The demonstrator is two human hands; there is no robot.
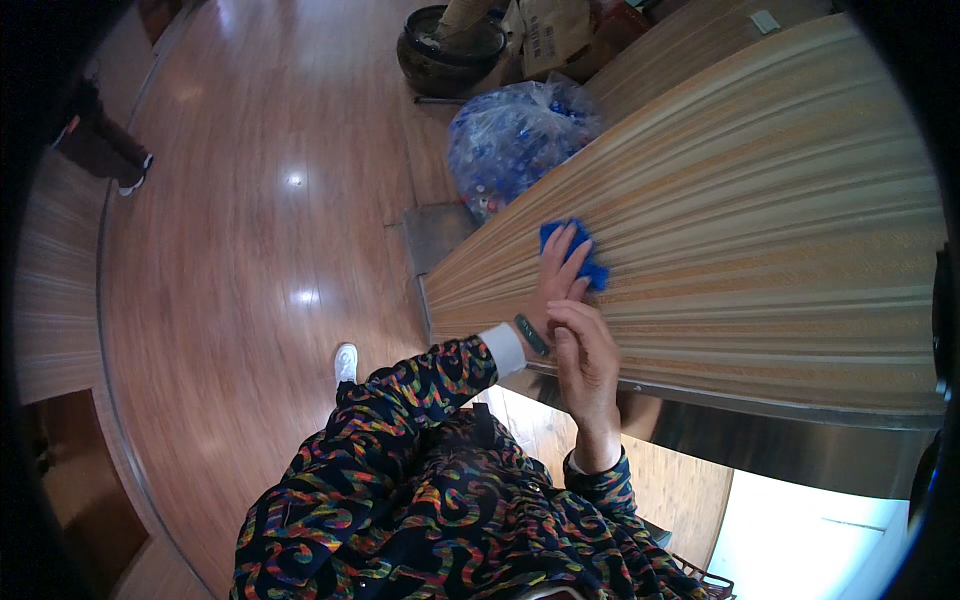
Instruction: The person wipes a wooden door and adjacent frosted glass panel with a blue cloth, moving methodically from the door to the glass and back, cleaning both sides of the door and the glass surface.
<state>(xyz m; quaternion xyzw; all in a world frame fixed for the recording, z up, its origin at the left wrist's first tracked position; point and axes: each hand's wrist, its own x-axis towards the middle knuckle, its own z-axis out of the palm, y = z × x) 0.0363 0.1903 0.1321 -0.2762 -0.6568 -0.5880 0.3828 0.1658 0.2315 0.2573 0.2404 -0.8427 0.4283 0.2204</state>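
Observation:
My left hand (pixel 556 283), with a dark band on its wrist, lies over a bright blue cloth (pixel 590 264). Its fingers press the cloth flat against a striped beige-and-brown wall surface (pixel 750 250). Close by the left wrist is my right hand (pixel 588 362), raised with its fingers loosely bent and apart from the thumb. Nothing shows in it. Whether the right fingertips touch the left wrist or the wall, I cannot tell.
Beside the wall stands a clear plastic bag (pixel 515 140) full of blue-tinted items. Beyond it are a dark round pot (pixel 440 65) and cardboard boxes (pixel 555 35). A person (pixel 105 140) stands far left on the wooden floor (pixel 250 230). A dark metallic strip (pixel 760 445) runs along the wall's near edge.

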